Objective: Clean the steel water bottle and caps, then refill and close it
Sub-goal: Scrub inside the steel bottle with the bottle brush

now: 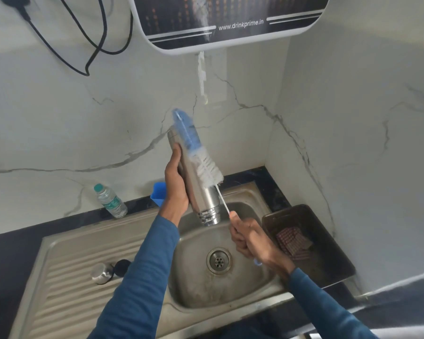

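left grip [175, 182]: wrapped round steel bottle [203, 196], mouth down over sink [201, 285]
right grip [250, 241]: clenched on brush [207, 165] handle
tip: rotate bottle, full-length strokes

Left hand [175, 184] and right hand [250, 241] are bare; long blue sleeves [142, 277], perhaps knitted, reach both wrists.

Brush against the upturned bottle

Left hand [176, 182] grips bottle [198, 192], mouth down over sink [242, 297]; right hand [249, 239] holds brush [198, 152] along its side.
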The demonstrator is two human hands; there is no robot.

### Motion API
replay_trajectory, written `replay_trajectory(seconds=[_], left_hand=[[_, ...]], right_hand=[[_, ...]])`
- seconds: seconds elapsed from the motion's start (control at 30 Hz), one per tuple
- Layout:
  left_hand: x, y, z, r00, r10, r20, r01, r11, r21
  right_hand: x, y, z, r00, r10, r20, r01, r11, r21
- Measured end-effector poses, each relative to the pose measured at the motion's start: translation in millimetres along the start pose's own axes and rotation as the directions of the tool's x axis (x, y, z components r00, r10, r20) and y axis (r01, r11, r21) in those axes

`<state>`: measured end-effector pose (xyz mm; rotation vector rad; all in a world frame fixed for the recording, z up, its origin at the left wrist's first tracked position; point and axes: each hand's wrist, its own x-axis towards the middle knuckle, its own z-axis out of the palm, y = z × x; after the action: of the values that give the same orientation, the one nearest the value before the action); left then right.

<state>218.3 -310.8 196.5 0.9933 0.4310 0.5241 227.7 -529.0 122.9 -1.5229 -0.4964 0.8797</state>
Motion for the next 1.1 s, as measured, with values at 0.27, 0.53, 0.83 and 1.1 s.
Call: replay_trajectory(seconds=[0.27, 0.53, 0.83, 1.1], left_hand=[[8.2, 5.0, -9.3, 0.999, 0.021, -0.024, -0.022, 1.0, -0.004], [0.5, 1.7, -9.2, 1.0, -0.002, -0.014, 0.002, 0.999, 0.034], [-4.8, 5.8, 3.5, 1.0, -0.012, 0.011, 0.012, 0.998, 0.06], [11.0, 9.0, -7.9, 0.998, -0.053, -0.035, 0.051, 0.997, -0.056]], right_hand=[[-21.6, 27.5, -1.2, 0.997, 0.072, 0.024, -0.072, 0.997, 0.017], [-20.4, 19.0, -7.5, 0.997, 0.083, 0.007, -0.083, 0.996, 0.013], [-6.3, 2.4, -6.5, 1.0, 0.014, -0.002, -0.014, 1.0, -0.006], [-36.1, 39.7, -13.6, 0.996, 0.086, -0.015, -0.086, 0.996, -0.014]])
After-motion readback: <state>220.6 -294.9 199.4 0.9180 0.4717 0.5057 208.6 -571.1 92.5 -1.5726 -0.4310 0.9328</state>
